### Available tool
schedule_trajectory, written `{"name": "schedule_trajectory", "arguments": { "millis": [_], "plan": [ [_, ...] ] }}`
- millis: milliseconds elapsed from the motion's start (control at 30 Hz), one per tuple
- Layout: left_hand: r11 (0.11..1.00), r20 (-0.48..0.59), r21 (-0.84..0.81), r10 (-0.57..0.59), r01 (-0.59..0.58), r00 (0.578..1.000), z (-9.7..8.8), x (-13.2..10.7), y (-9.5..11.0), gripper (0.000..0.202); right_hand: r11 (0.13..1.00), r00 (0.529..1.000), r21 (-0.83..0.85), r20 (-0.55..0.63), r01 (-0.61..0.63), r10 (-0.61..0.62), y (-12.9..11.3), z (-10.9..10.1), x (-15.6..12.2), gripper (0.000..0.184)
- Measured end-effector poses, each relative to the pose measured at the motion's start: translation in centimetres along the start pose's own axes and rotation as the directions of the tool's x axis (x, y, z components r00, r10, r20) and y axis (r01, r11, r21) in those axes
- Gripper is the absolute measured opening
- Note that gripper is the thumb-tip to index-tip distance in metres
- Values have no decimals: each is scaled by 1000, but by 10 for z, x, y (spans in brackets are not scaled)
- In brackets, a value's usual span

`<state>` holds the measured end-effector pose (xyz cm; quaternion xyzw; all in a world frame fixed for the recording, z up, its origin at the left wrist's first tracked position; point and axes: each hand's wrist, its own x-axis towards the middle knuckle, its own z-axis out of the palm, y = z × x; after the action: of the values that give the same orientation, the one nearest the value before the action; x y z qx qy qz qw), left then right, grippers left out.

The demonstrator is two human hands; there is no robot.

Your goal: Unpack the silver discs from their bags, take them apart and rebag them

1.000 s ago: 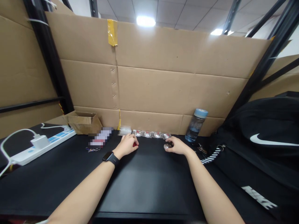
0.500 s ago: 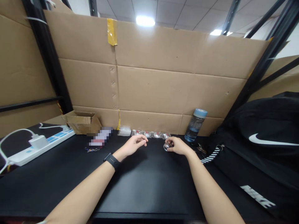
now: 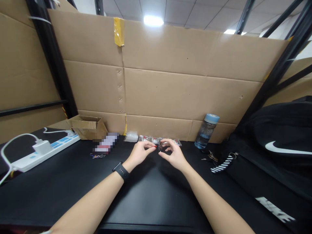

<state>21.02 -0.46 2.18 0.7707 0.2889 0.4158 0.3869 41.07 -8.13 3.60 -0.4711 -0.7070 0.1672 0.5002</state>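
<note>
My left hand (image 3: 140, 152), with a black watch (image 3: 120, 170) on its wrist, pinches a tiny red piece (image 3: 155, 146) between thumb and fingertips. My right hand (image 3: 172, 152) holds a small clear round capsule (image 3: 162, 146) at its fingertips, right beside the left fingertips. Both hands hover just above the black table (image 3: 151, 191), close together. Behind them a row of clear capsules with red insides (image 3: 149, 139) lies along the cardboard wall, partly hidden by my fingers. A small clear plastic bag (image 3: 131, 136) lies at the row's left end.
A cardboard wall (image 3: 175, 87) closes the back. A blue-capped water bottle (image 3: 206, 130) stands back right, with keys (image 3: 210, 157) and a black sports bag (image 3: 275, 149) to the right. A white power strip (image 3: 41, 150), a small cardboard box (image 3: 85, 127) and a keychain (image 3: 97, 156) lie left.
Both hands have moved toward each other and lifted slightly. The right hand brought the clear capsule leftward. The left hand came right with the red piece pinched.
</note>
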Motion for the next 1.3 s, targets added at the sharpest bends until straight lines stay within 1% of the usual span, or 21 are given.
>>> {"name": "schedule_trajectory", "arguments": {
  "millis": [67, 167, 267, 400, 500, 600, 700, 767, 867, 967, 1033, 1100, 1133, 1200, 1300],
  "plan": [
    [997, 18, 68, 26, -27, 999, 1, -1, 4, 25, 999, 1000, 32, -15, 4, -3, -2, 5, -2, 47],
    [987, 29, 118, 102, -105, 994, 2, -3, 8, 20, 998, 1000, 63, -19, 12, -11, -5, 9, -4, 48],
    [978, -17, 137, 161, -157, 987, 4, -3, 10, 16, 996, 1000, 90, -1, 9, -8, -10, 10, -5, 47],
    [965, -67, 207, 179, -162, 982, 5, -4, 10, 19, 993, 1000, 121, 24, -14, 11, -14, 12, -6, 44],
    [941, -93, 284, 216, -182, 972, 3, -6, 14, 17, 989, 998, 138, 15, -55, 54, -11, 15, -6, 43],
    [886, -82, 423, 244, -188, 966, 2, -10, 22, 14, 987, 997, 139, -9, -79, 81, -8, 17, -6, 43],
    [801, -43, 563, 276, -205, 960, 2, -14, 30, 13, 995, 999, 94, -12, -44, 46, -8, 17, -7, 39],
    [766, -23, 604, 294, -221, 955, 2, -16, 34, 16, 997, 1000, 76, -11, -28, 29, -11, 17, -7, 37],
    [773, -34, 601, 280, -204, 960, 4, -17, 36, 16, 993, 999, 109, -2, -40, 41, -13, 15, -7, 37],
    [801, -70, 573, 254, -170, 965, 5, -17, 36, 15, 981, 997, 181, 17, -73, 71, -13, 14, -5, 37],
    [810, -97, 564, 257, -159, 962, 6, -16, 36, 13, 973, 994, 203, 27, -106, 103, -11, 13, -5, 34],
    [811, -125, 564, 269, -155, 955, 5, -16, 37, 12, 978, 992, 166, 46, -126, 120, -10, 12, -5, 26],
    [809, -133, 566, 275, -155, 952, 5, -16, 37, 12, 984, 991, 129, 54, -126, 119, -10, 11, -5, 26],
    [806, -136, 571, 281, -156, 950, 5, -16, 37, 12, 994, 994, 52, 63, -98, 95, -10, 11, -5, 29],
    [808, -113, 567, 269, -161, 956, 6, -16, 36, 13, 999, 998, -7, 60, -31, 31, -10, 11, -5, 25]
  ]
}}
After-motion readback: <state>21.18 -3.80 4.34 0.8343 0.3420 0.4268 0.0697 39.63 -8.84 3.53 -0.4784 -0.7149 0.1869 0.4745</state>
